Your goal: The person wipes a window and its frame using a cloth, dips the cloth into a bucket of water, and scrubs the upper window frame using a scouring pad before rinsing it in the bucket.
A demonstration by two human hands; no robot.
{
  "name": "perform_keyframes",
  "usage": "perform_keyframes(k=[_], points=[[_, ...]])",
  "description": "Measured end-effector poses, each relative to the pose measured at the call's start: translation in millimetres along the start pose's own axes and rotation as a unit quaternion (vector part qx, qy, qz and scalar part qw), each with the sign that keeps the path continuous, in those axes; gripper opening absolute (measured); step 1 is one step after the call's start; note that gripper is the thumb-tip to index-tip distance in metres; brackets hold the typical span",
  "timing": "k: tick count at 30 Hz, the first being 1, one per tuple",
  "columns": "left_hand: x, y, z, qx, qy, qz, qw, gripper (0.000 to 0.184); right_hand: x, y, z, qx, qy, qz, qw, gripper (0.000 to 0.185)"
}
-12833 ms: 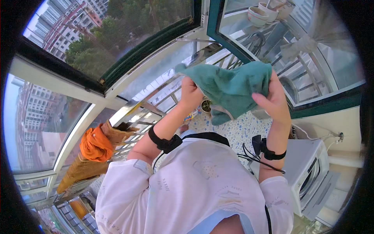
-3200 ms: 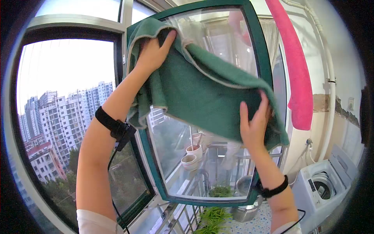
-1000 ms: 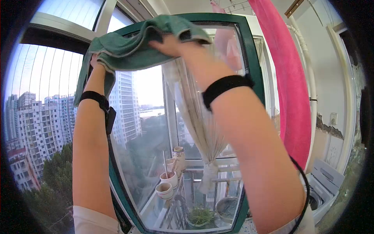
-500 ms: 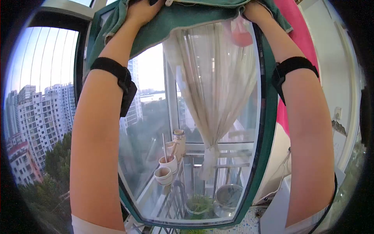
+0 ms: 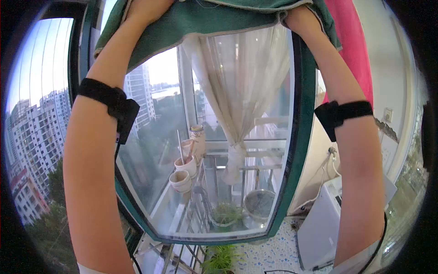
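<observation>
A green cloth (image 5: 196, 23) with a pale stitched edge hangs across the top of a green-framed glass window panel (image 5: 282, 205). At the upper left, my left hand (image 5: 148, 10) lies against this cloth; the top of the picture cuts off its fingers. My right hand (image 5: 303, 20) is closed at the cloth's right part, its fingertips tucked into the folds. Both arms are raised and wear black straps. Through the glass, a tied sheer curtain (image 5: 237, 100) shows.
Pink fabric (image 5: 351, 50) hangs at the right, above a white appliance (image 5: 319, 223). Several pots, including a white pot (image 5: 180, 181), stand along a ledge behind the glass. A metal bucket (image 5: 259, 205) and a green plant (image 5: 221, 259) are lower down. Tall buildings (image 5: 39, 132) rise outside.
The view has shifted, showing more floor and appliance below. My left hand sits farther left and higher, partly out of the picture. The pink reflection in the glass is gone.
</observation>
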State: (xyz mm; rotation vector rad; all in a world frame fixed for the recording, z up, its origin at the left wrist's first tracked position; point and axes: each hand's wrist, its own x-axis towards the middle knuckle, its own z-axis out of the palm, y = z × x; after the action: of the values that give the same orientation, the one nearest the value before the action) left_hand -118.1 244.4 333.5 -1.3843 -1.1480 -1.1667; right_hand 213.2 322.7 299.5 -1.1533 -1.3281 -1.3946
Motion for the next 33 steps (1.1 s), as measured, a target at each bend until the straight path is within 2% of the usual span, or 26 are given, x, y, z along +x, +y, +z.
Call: perform_keyframes(k=[1, 2, 3, 5, 7, 8, 9, 11, 12, 14, 17, 18, 19, 20, 22, 24, 25, 26, 27, 29, 30, 32, 33], points=[[-10, 1, 2, -0.003, -0.012, -0.002, 1.000, 0.070, -17, -9, -16, -0.038, -0.073, 0.016, 0.996, 0.055], [-20, 2, 5, 0.005, 0.014, 0.015, 1.000, 0.070, -37, -19, -39, -0.020, -0.153, 0.037, 0.987, 0.051], [-32, 3, 7, 0.013, 0.039, 0.033, 0.999, 0.069, -48, -12, -19, -0.020, -0.166, 0.035, 0.985, 0.051], [-66, 14, 8, -0.002, 0.003, 0.045, 0.999, 0.068, -82, 10, 38, 0.028, -0.122, 0.020, 0.992, 0.042], [-99, 24, 9, -0.020, -0.044, 0.064, 0.997, 0.065, -144, -28, -17, 0.070, -0.160, 0.033, 0.984, 0.044], [-94, -41, 57, 0.074, -0.042, 0.131, 0.988, 0.069, -170, -44, -40, 0.111, -0.181, 0.048, 0.976, 0.046], [-122, -23, 52, 0.070, -0.064, 0.130, 0.987, 0.069, -198, -49, -34, 0.136, -0.170, 0.055, 0.974, 0.047], [-194, 41, 17, 0.000, -0.101, 0.065, 0.993, 0.069, -260, -54, -11, 0.190, -0.154, 0.076, 0.967, 0.048], [-218, 46, 14, 0.001, -0.122, 0.063, 0.990, 0.069, -290, -57, -2, 0.216, -0.155, 0.091, 0.960, 0.049], [-270, 52, 22, -0.009, -0.136, 0.069, 0.988, 0.057, -349, -64, 13, 0.271, -0.161, 0.124, 0.941, 0.050], [-350, 62, 29, -0.050, -0.143, 0.056, 0.987, 0.056, -438, -77, 23, 0.357, -0.170, 0.175, 0.902, 0.052], [-374, 70, 26, -0.053, -0.167, 0.052, 0.983, 0.056, -468, -82, 24, 0.384, -0.174, 0.196, 0.885, 0.052], [-397, 79, 21, -0.006, -0.303, -0.003, 0.953, 0.055, -498, -88, 21, 0.417, -0.178, 0.220, 0.864, 0.053], [-418, 87, 17, 0.042, -0.430, -0.054, 0.900, 0.053, -528, -94, 17, 0.446, -0.179, 0.244, 0.842, 0.053], [-485, 92, 25, -0.004, -0.267, 0.007, 0.964, 0.046, -589, -110, 15, 0.468, -0.194, 0.270, 0.819, 0.054], [-535, 95, 38, -0.137, -0.235, -0.020, 0.962, 0.046, -658, -132, 23, 0.391, -0.314, 0.181, 0.846, 0.060], [-561, 95, 44, -0.142, -0.269, 0.010, 0.952, 0.049, -672, -137, 23, 0.348, -0.368, 0.134, 0.852, 0.064], [-589, 95, 49, -0.146, -0.302, 0.040, 0.941, 0.054, -663, -138, -8, 0.306, -0.365, 0.139, 0.868, 0.063], [-622, 94, 55, -0.166, -0.324, 0.027, 0.931, 0.055, -649, -139, -46, 0.264, -0.361, 0.145, 0.883, 0.063], [-678, 97, 57, -0.198, -0.386, -0.022, 0.901, 0.055, -667, -140, -51, 0.293, -0.580, 0.160, 0.743, 0.062], [-698, 102, 53, -0.210, -0.426, -0.059, 0.878, 0.055, -695, -144, -54, 0.294, -0.576, 0.165, 0.745, 0.062], [-716, 107, 49, -0.205, -0.546, -0.051, 0.811, 0.056, -756, -157, -64, 0.362, -0.360, 0.215, 0.832, 0.063], [-725, 108, 48, -0.204, -0.542, -0.046, 0.814, 0.056, -755, -158, -71, 0.362, -0.354, 0.217, 0.835, 0.063]])
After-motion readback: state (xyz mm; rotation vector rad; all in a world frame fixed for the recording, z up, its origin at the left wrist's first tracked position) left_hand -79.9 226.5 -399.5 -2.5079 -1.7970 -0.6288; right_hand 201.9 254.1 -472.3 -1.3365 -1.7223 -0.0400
